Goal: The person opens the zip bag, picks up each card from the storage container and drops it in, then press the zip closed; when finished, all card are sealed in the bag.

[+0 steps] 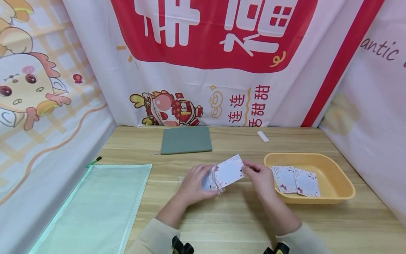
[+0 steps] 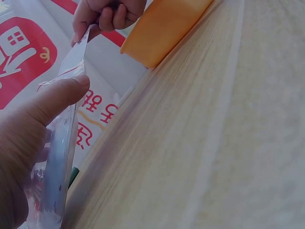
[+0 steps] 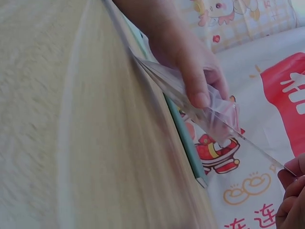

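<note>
Above the middle of the table my left hand (image 1: 196, 184) grips a clear plastic sleeve (image 1: 217, 182), its thumb along the near side. Out of the sleeve's right end sticks a white printed card (image 1: 229, 171), tilted up to the right. My right hand (image 1: 260, 178) pinches the card's right edge between thumb and fingers. In the left wrist view the card (image 2: 76, 55) runs from the sleeve (image 2: 59, 152) up to the right hand (image 2: 107, 16). The right wrist view shows the sleeve (image 3: 183, 93) hanging under the left hand (image 3: 183, 52). How many cards are in the sleeve I cannot tell.
At the right stands a yellow plastic basket (image 1: 336, 180) with printed cards (image 1: 295, 180) lying at its left side. A green notebook (image 1: 186, 140) and a small white block (image 1: 262, 137) lie at the back. A pale green mesh zip pouch (image 1: 95, 208) covers the left side.
</note>
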Tool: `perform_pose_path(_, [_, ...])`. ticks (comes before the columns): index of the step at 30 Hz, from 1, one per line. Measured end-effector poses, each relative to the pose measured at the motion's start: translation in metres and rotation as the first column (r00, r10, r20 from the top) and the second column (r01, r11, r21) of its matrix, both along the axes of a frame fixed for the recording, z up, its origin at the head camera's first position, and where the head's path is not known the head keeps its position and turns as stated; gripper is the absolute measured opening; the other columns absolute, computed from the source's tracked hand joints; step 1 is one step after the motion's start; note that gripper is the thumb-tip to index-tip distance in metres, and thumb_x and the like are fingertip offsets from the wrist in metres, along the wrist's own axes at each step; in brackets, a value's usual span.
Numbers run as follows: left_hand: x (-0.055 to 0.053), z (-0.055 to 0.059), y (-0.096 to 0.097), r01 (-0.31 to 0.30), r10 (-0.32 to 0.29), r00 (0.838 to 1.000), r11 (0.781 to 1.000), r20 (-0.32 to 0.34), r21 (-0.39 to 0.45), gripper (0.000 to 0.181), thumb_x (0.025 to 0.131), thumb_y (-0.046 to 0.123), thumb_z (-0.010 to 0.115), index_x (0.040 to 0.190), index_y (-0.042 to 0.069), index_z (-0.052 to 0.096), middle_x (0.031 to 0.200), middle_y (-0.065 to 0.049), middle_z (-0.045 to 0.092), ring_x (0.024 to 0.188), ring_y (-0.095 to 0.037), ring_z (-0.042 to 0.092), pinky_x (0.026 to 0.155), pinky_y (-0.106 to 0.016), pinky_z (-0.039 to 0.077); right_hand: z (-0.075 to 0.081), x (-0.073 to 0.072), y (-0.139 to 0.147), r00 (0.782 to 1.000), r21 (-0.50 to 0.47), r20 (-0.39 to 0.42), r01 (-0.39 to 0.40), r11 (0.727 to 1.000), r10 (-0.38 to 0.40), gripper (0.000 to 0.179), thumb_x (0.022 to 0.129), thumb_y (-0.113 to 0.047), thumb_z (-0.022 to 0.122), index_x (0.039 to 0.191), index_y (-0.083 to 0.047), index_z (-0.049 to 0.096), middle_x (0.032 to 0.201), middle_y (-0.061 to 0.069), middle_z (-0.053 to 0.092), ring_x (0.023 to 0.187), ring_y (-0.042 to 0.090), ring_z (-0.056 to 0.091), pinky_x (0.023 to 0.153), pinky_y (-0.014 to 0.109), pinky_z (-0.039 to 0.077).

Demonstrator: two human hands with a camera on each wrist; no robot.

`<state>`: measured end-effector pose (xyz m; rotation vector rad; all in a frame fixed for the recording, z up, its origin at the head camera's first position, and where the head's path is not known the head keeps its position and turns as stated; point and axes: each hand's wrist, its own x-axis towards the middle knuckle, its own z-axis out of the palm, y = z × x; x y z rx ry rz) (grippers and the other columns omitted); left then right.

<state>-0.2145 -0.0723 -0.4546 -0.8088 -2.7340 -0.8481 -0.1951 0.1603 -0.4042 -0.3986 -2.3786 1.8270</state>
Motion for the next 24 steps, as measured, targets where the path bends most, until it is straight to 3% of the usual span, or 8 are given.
perform_pose_path(10, [0.000,0.001,0.000,-0.006,0.007,1.000,1.000,-0.025,0.028,0.087,0.072,0.052,0.079,0.142,0.010,0.050,0.132,-0.008,0.059,0.123,-0.026,0.053,0.107,-0.049,0.042,-0.013,0.008,-0.018,0.999,0.001,-0.023,-0.040,0.999,0.040,0.029,0.088,-0.014,0.070,0.114,-0.001,0.071,0.092,0.005,0.069,0.080,0.008,0.055,0.065,0.018,0.047])
perform_pose_path(17, [0.001,0.001,0.000,-0.001,0.002,1.000,0.999,-0.016,0.052,0.085,0.072,0.051,0.080,0.142,0.011,0.050,0.133,-0.008,0.059,0.125,-0.027,0.052,0.108,-0.049,0.041,-0.018,0.006,-0.010,0.986,0.036,-0.026,-0.165,0.986,0.166,0.028,0.090,-0.013,0.068,0.115,-0.002,0.071,0.106,0.011,0.072,0.084,0.007,0.058,0.069,0.018,0.048])
perform_pose_path(24, [0.000,0.001,0.001,0.011,-0.009,1.000,0.998,-0.026,0.056,0.084,0.071,0.050,0.081,0.141,0.011,0.051,0.132,-0.008,0.059,0.123,-0.026,0.053,0.107,-0.049,0.042,-0.019,0.001,0.006,0.950,0.131,-0.043,-0.302,0.944,0.310,0.029,0.091,-0.018,0.068,0.118,-0.006,0.071,0.109,0.012,0.073,0.086,0.008,0.060,0.072,0.020,0.050])
